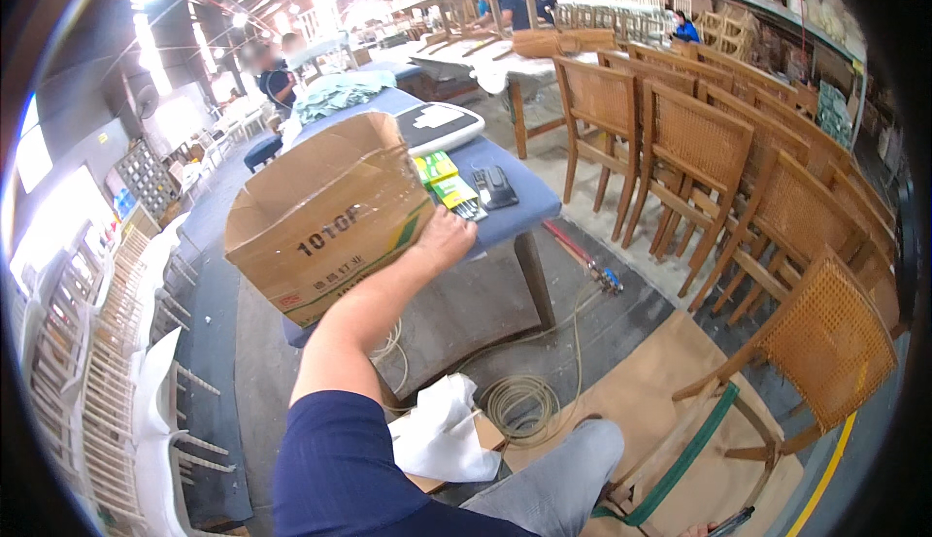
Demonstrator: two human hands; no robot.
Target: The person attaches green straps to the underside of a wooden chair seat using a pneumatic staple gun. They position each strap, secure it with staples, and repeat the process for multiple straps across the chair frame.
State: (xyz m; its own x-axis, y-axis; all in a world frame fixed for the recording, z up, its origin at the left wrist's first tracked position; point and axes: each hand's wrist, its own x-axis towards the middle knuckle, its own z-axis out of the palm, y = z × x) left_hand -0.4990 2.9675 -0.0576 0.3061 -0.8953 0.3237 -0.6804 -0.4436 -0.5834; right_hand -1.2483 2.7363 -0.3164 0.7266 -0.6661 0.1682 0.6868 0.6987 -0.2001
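Left arm (354, 328) outstretched, a worker's left hand (448, 237) bends down beside small green-and-yellow boxes (451, 190) on the table (536, 190), its grip hidden; the cropped right hand (697, 530) meets a dark tool (734, 520), grip unclear.

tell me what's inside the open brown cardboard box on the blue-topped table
Inside the box, only brown inner walls show; the near wall covers the bottom, so anything lying there is hidden.

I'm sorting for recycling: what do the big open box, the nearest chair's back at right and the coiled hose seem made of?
Open box: matte brown cardboard, with creased walls. Chair back: probably woven cane, satin tan, by its fine lattice. Coiled hose: perhaps smooth plastic or rubber, bending in even loops.
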